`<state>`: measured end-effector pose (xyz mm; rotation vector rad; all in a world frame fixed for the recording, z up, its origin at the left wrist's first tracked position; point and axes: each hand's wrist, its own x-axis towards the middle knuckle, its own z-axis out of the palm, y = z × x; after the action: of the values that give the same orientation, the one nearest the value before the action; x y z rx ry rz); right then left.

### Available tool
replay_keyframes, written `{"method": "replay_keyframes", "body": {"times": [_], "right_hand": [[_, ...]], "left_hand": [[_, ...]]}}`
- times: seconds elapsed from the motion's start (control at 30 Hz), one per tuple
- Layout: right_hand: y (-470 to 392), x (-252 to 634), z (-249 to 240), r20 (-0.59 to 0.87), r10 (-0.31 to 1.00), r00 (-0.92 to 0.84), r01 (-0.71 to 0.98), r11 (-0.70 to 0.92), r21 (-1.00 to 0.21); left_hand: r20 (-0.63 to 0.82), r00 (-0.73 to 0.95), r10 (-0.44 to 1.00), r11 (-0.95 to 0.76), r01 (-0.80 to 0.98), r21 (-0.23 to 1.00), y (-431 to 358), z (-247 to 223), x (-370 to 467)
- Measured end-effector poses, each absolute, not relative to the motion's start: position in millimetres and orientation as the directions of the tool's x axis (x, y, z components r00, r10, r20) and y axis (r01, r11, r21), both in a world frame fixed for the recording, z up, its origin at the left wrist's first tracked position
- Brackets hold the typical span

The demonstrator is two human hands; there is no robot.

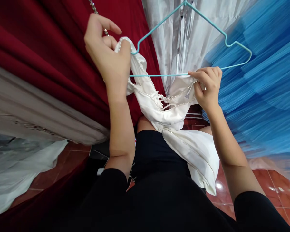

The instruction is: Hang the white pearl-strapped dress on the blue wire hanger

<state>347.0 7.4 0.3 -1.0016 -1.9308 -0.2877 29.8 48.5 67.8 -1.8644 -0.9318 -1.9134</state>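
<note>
A white satin garment (pixel 183 141) trimmed with pearl strands hangs from a light blue wire hanger (pixel 207 22) in front of me. My left hand (pixel 106 54) grips the garment's bunched shoulder fabric at the hanger's left end. My right hand (pixel 207 85) pinches a pearl strap and the fabric against the hanger's bottom bar near its right side. The garment's lower part drapes down over my black-clothed lap.
Dark red fabric (pixel 38 48) hangs at the left, a white garment in clear plastic (pixel 183 38) behind the hanger, and blue pleated tulle (pixel 268 80) at the right. Grey and white cloth (pixel 19 161) lies at lower left over a red tiled floor (pixel 275 183).
</note>
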Motion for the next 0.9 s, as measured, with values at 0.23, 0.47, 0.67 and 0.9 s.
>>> {"method": "replay_keyframes", "body": {"times": [0.23, 0.47, 0.67, 0.9], "right_hand": [[7.1, 348.3, -0.9, 0.779, 0.581, -0.235, 0.795, 0.576, -0.190], [7.7, 344.0, -2.3, 0.781, 0.591, -0.201, 0.810, 0.549, -0.206], [5.8, 371.1, 1.6, 0.871, 0.454, -0.187, 0.802, 0.582, -0.131], [20.2, 460.6, 26.1, 0.961, 0.145, 0.235, 0.726, 0.631, -0.273]], "left_hand": [[0.976, -0.124, 0.177, -0.788, 0.577, 0.216, 37.0, 49.6, 68.7], [0.850, 0.221, 0.478, -0.803, 0.502, 0.321, -3.6, 32.7, 140.1], [0.734, 0.244, 0.634, -0.706, 0.570, 0.420, -2.7, 12.9, 156.4], [0.687, 0.271, 0.674, -0.692, 0.557, 0.459, -2.9, 21.6, 141.0]]}}
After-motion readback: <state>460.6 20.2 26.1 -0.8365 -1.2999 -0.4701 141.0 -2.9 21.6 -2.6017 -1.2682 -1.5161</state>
